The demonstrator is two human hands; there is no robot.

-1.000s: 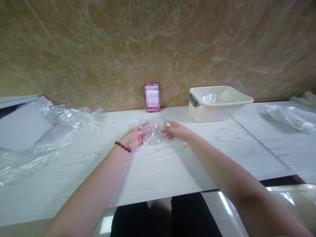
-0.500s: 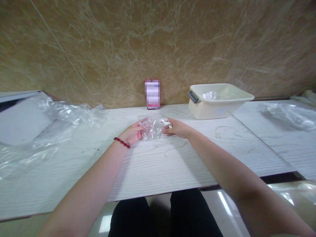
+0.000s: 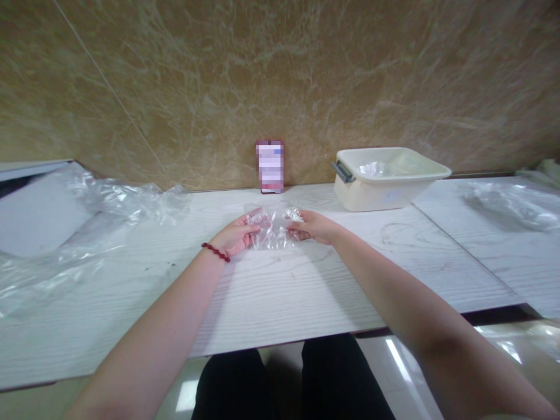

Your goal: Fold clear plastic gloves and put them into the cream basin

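A crinkled clear plastic bag (image 3: pixel 275 232) is stretched between my two hands, just above or on the table; the gap cannot be made out. My left hand (image 3: pixel 236 234), with a dark red bead bracelet at the wrist, pinches the bag's left side, thumb on top. On the opposite side, my right hand (image 3: pixel 315 227) is closed on the bag's edge, thumb laid over the plastic. Some of the fingers of both hands show through or behind the film.
A phone (image 3: pixel 271 167) leans upright against the marbled wall. To its right stands a cream plastic bin (image 3: pixel 376 195) with a grey handle and clear plastic inside. Loose clear plastic (image 3: pixel 131 198) lies at left over a white box or sheet; more plastic sheeting (image 3: pixel 516 204) lies far right.
The thumb and fingers of my right hand have shifted slightly on the bag, and its folds have changed a little. My left hand stays almost where it was.
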